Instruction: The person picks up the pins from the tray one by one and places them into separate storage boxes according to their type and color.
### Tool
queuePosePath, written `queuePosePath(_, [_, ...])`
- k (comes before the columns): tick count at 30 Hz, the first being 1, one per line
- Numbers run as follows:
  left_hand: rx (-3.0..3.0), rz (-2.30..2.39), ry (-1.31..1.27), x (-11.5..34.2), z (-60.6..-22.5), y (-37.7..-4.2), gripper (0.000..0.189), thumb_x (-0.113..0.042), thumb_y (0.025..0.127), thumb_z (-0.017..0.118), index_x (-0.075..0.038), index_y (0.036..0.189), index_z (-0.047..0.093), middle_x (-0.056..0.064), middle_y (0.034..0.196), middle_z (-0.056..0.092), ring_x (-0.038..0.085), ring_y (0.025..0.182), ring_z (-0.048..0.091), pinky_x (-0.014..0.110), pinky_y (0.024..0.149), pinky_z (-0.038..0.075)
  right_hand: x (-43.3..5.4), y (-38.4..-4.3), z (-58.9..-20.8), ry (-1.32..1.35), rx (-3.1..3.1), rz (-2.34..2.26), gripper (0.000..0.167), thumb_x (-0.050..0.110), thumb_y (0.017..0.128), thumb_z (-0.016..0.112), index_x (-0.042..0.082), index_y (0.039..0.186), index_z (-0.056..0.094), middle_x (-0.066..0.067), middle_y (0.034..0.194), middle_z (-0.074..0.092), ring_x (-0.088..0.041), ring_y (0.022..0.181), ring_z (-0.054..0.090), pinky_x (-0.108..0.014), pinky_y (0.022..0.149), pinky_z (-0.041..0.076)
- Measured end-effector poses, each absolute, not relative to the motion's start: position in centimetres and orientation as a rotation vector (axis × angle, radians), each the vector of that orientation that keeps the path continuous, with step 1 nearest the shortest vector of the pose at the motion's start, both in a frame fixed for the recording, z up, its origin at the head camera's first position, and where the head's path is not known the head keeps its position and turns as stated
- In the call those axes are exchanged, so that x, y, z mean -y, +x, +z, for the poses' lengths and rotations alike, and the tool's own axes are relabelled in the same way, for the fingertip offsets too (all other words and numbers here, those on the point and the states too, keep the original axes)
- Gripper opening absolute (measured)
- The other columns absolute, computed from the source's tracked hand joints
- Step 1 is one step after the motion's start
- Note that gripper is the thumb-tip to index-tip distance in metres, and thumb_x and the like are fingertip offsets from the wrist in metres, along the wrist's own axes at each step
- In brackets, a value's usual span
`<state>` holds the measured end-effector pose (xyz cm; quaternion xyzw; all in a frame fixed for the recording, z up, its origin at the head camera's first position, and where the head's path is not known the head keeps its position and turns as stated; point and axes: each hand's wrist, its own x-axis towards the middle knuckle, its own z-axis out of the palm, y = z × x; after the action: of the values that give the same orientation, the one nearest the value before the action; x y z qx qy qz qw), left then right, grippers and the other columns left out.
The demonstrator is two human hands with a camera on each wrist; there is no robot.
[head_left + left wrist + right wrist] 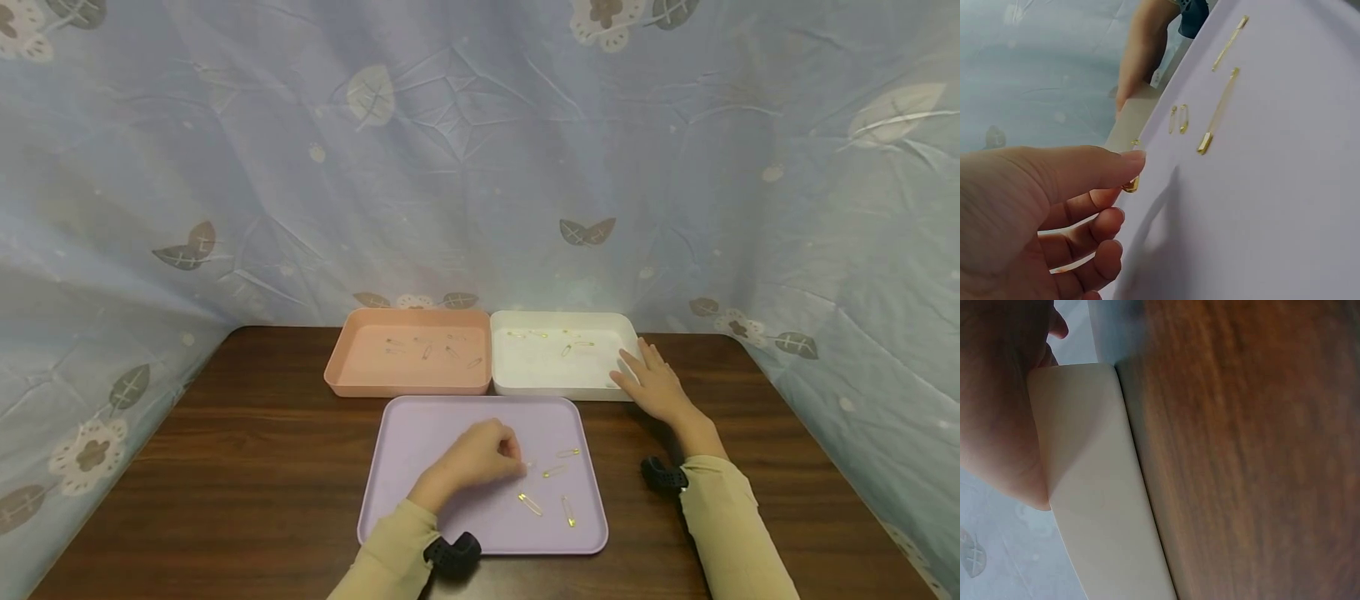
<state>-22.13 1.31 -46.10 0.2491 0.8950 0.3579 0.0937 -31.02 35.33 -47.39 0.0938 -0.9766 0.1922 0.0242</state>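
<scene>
Over the lavender tray (420, 533), my left hand (480, 454) pinches a gold safety pin (1130, 185) between thumb and index finger; the other fingers curl loosely below. Most of that pin is hidden by the thumb. Several more gold safety pins (529, 504) lie on the tray's right half, to the right of this hand. My right hand (657, 387) has its fingers spread at the right end of the white tray (562, 392). In the right wrist view, that hand lies against the white tray's wall (1100, 481) and holds nothing visible.
Inside the white tray lie several gold safety pins (566, 350). A peach tray (408, 390) beside it holds several dark or silver safety pins (427, 352). All three trays stand on a dark wooden table (225, 467), with a patterned blue curtain (465, 167) behind.
</scene>
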Motion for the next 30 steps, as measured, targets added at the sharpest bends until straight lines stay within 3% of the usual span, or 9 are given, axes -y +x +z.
queuePosePath(7, [-2.648, 1.159, 0.725, -1.4, -45.3, -22.7, 0.016, -0.017, 0.080, 0.076, -0.012, 0.072, 0.063, -0.008, 0.066, 0.054, 0.004, 0.053, 0.049, 0.019, 0.054, 0.042, -35.3, -31.0, -47.3, 0.284, 3.022, 0.601, 0.070, 0.049, 0.100, 0.042, 0.003, 0.151, 0.031, -0.030, 0.160, 0.007, -0.052, 0.147, 0.006, -0.073, 0.111, 0.011])
queuePosePath(15, [-2.703, 1.187, 0.703, -1.4, -43.8, -23.7, 0.017, -0.022, 0.083, 0.075, -0.016, 0.072, 0.063, -0.008, 0.069, 0.054, 0.005, 0.060, 0.048, 0.020, 0.056, 0.040, -35.4, -31.1, -47.5, 0.285, 3.029, 0.595, 0.070, 0.050, 0.100, 0.041, 0.004, 0.152, 0.030, -0.029, 0.160, 0.006, -0.050, 0.147, 0.005, -0.073, 0.112, 0.010])
queuePosePath(30, [-2.830, 1.181, 0.735, -1.2, -41.3, -26.9, 0.013, -0.018, 0.085, 0.074, -0.013, 0.078, 0.065, -0.003, 0.072, 0.058, 0.009, 0.069, 0.050, 0.022, 0.064, 0.041, -35.5, -31.3, -47.8, 0.285, 3.018, 0.582, 0.069, 0.050, 0.100, 0.041, 0.004, 0.151, 0.031, -0.030, 0.160, 0.008, -0.051, 0.147, 0.007, -0.072, 0.112, 0.012])
